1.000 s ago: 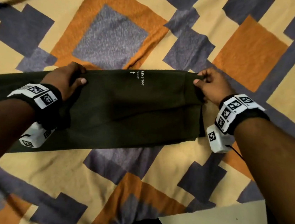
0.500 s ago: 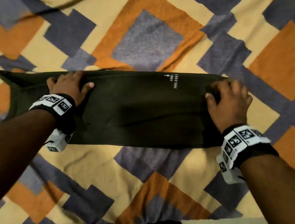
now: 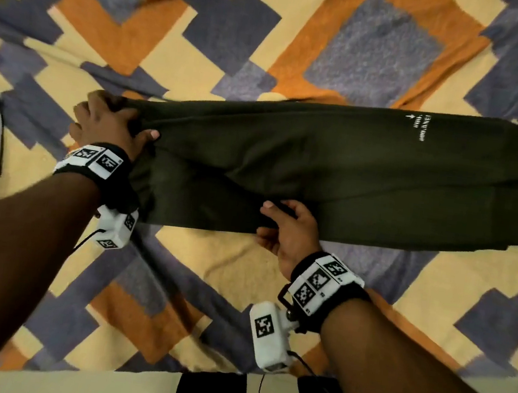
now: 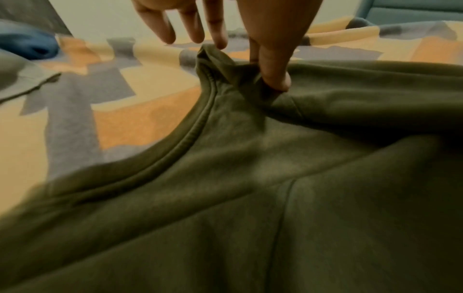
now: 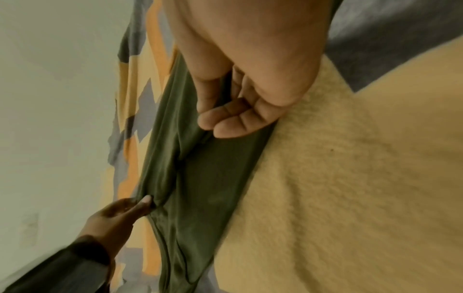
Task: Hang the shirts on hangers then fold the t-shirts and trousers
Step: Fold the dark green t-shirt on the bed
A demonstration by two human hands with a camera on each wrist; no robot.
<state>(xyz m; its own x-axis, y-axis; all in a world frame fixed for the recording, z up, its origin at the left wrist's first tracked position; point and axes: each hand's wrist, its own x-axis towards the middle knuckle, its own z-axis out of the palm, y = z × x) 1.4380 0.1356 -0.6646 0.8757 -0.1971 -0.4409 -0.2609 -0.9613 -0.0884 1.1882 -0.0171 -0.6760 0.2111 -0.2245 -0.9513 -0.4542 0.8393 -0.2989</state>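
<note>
the olive trousers (image 3: 335,173) are laid folded across the patterned blanket (image 3: 241,276); their far corner is pinched by the left hand (image 3: 109,125), their near edge by the right hand (image 3: 286,229), fingers curled.

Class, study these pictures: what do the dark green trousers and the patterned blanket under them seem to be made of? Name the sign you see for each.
Trousers: probably a soft, matte cotton knit such as jersey or fleece; it bunches in thick, rounded folds where the left hand pinches it, with no sheen. Blanket: likely a plush fleece or woollen pile; its yellow patch looks fuzzy and nubbly close up.
</note>
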